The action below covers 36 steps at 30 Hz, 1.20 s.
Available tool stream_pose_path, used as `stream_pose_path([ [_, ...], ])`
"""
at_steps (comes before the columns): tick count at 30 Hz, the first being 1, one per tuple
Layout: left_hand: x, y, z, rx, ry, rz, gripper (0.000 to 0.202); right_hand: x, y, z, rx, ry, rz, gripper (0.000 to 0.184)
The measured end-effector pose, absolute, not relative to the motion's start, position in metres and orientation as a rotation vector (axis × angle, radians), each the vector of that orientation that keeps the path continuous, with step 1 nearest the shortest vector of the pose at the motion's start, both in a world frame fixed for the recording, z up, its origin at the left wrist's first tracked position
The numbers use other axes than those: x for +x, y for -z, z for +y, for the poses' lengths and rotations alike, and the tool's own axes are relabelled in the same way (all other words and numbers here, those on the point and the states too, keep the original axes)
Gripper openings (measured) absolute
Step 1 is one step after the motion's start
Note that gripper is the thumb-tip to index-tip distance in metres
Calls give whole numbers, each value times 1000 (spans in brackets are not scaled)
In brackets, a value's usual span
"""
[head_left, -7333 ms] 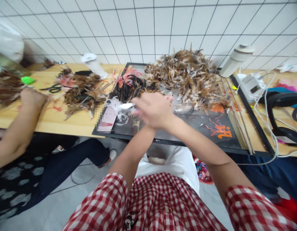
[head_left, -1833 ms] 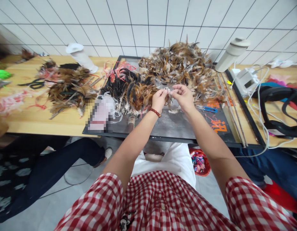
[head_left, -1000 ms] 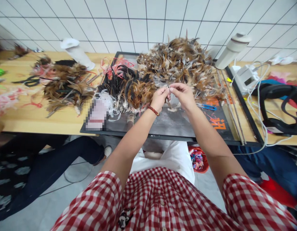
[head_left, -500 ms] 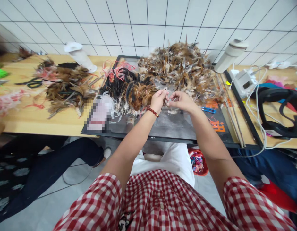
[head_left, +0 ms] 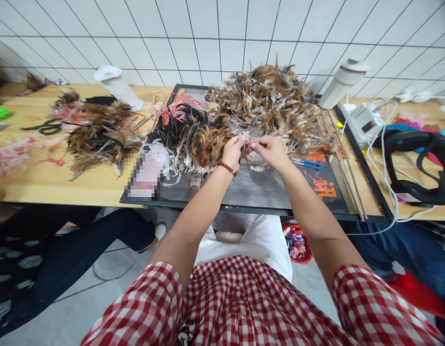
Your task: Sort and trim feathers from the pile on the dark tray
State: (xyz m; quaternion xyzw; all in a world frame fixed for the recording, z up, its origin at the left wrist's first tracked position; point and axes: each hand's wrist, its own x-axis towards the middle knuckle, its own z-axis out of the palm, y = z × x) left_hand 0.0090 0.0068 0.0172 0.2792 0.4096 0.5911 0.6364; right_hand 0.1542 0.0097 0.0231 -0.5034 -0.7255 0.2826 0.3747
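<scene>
My left hand (head_left: 233, 151), with a red bead bracelet on its wrist, and my right hand (head_left: 270, 150) meet fingertip to fingertip over a black framed glass tray (head_left: 265, 190). Both pinch a small bunch of feathers (head_left: 248, 146) held between them; its details are too small to make out. Just beyond my hands lies a big loose heap of brown and white feathers (head_left: 276, 98). A bundle of black and orange feathers (head_left: 193, 134) lies to the left of my left hand.
Another feather pile (head_left: 96, 129), black scissors (head_left: 45, 127) and a white cone spool (head_left: 117, 86) sit on the wooden table (head_left: 64, 185) at left. Blue-handled snips (head_left: 309, 164), thin sticks (head_left: 343, 158), a beige bottle (head_left: 343, 81), cables and a black headset (head_left: 420, 168) are at right. A seated person's leg (head_left: 45, 259) is lower left.
My hands came from the tray's front left to its middle and now pinch feathers together. Over the last second they dropped slightly and closed in. The person's hand at left is out of view.
</scene>
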Motion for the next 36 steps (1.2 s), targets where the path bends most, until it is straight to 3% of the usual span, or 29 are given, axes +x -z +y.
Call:
stream_pose_path([
  [3, 11, -21, 3, 675, -1308, 954, 25, 160, -23, 16, -1137, -898, -1675, 24],
  [11, 14, -27, -1, 733, -1327, 967, 31, 167, -17, 25, -1078, -863, -1533, 46],
  [14, 15, -24, 0, 744, -1300, 975, 26, 165, -18, 22, -1008, -921, -1596, 40],
  [19, 16, -25, -5, 765, -1191, 935, 15, 162, -20, 17, -979, -599, -1689, 30],
  [25, 15, -33, -11, 871, -1154, 938, 25, 166, -16, 20, -1068, -424, -1730, 22],
  [32, 15, -38, -11, 780, -1186, 911, 29, 168, -21, 22, -1119, -842, -1683, 37],
  [36, 15, -37, -9, 763, -1188, 917, 31, 167, -30, 19, -1156, -868, -1584, 46],
])
